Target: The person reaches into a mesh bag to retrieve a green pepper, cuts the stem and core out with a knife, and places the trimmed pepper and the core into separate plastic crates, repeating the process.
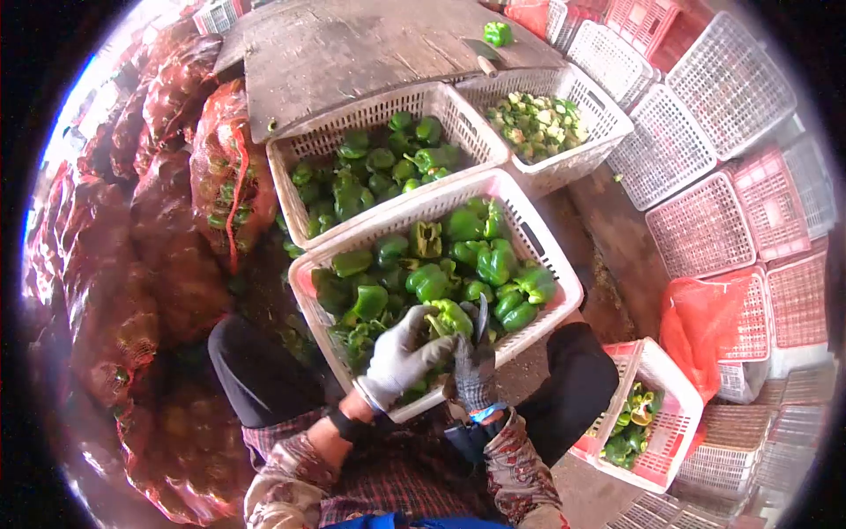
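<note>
My left hand [401,360], in a pale work glove, is closed on a green bell pepper [450,317]. Close beside it, my right hand [473,377] wears a dark grey glove and grips a knife [482,319], its blade pointing up and away from me next to the pepper. Its handle is hidden in the fist. Both hands are over the near edge of a white plastic crate [546,231] between my knees, which holds many green bell peppers [429,282]. One pepper [426,239] in it shows a cut-open side.
Behind stands another crate [286,181] of peppers, beside a crate [608,110] of trimmed pepper pieces. A wooden board [370,53] lies beyond, with a knife [486,63] and pepper [497,34]. Mesh sacks [97,282] crowd the left; at right, a pink-white crate [679,397] holds pepper scraps near stacked crates [731,84].
</note>
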`<state>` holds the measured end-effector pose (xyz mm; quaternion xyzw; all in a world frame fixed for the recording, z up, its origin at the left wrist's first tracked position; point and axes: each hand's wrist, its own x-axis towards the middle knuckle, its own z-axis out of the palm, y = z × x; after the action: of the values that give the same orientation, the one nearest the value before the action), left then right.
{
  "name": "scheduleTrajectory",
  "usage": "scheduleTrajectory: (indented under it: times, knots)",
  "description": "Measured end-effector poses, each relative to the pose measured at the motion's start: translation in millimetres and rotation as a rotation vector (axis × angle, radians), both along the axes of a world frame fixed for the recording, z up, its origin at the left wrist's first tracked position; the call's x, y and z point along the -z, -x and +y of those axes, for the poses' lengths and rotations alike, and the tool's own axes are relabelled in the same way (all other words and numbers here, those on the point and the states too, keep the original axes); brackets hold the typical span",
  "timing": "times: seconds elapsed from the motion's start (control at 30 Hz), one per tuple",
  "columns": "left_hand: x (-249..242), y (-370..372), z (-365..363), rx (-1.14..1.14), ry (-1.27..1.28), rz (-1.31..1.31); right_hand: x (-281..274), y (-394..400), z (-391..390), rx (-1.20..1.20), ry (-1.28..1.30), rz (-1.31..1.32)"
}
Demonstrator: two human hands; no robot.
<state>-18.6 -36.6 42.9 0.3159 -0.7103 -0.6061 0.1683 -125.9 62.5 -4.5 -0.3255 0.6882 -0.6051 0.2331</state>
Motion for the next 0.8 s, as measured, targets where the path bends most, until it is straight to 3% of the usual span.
scheduleTrajectory:
  times: [0.03, 0.1, 0.13, 0.17, 0.2, 0.27, 0.3, 0.37, 0.4, 0.43, 0.47, 0.5, 0.53, 0.57, 0.6, 0.67, 0.7, 0.73, 0.8]
  knots:
    - [17, 1, 5, 0.000, -0.087, 0.087, -8, 0, 4, -0.047, -0.016, 0.068]
    - [25, 3, 2, -0.009, -0.341, 0.210, 8, 12, 7, -0.132, 0.198, -0.443]
    - [17, 6, 3, -0.013, -0.522, 0.246, 19, 23, 11, -0.219, 0.145, -0.564]
    - [24, 8, 6, 0.002, -0.456, 0.289, 31, 35, 15, -0.300, 0.081, -0.679]
    - [35, 9, 6, 0.023, -0.395, 0.332, 63, 52, 19, -0.299, 0.077, -0.585]
    - [48, 8, 4, 0.048, -0.447, 0.208, 180, 62, 5, -0.251, 0.235, -0.921]
    - [50, 7, 3, 0.044, -0.444, 0.228, 145, 61, 1, -0.266, 0.290, -0.816]
    - [70, 7, 6, 0.040, -0.492, 0.258, 56, 43, 5, -0.220, 0.138, -0.395]
    - [42, 8, 7, 0.002, -0.542, 0.294, 28, 34, 7, -0.162, -0.066, -0.075]
    - [33, 8, 6, -0.027, -0.432, 0.191, 11, 27, 5, -0.101, -0.278, 0.243]
    - [27, 6, 5, -0.046, -0.330, 0.083, 7, 21, 0, -0.035, -0.020, 0.139]
    - [28, 8, 3, -0.103, 0.028, -0.034, 4, 26, 3, 0.005, -0.181, 0.441]
    - [33, 7, 5, -0.128, 0.373, -0.152, -1, 25, 5, 0.023, -0.240, 0.462]
    - [33, 7, 6, -0.148, 0.506, -0.184, -17, 18, 5, 0.051, -0.195, 0.554]
    - [34, 11, 2, -0.187, 0.652, -0.197, -28, 17, 5, -0.004, -0.332, 0.457]
    - [30, 3, -13, -0.206, 0.616, -0.252, -27, 15, 13, 0.009, -0.277, 0.411]
    - [45, -1, -25, -0.288, 0.310, -0.061, -1, 21, 11, 0.118, -0.063, 0.107]
    - [61, -4, -37, -0.374, -0.002, 0.123, -20, 27, 8, 0.200, -0.046, 0.085]
    - [31, -11, -52, -0.374, -0.266, 0.136, -56, 47, 2, 0.267, -0.112, 0.110]
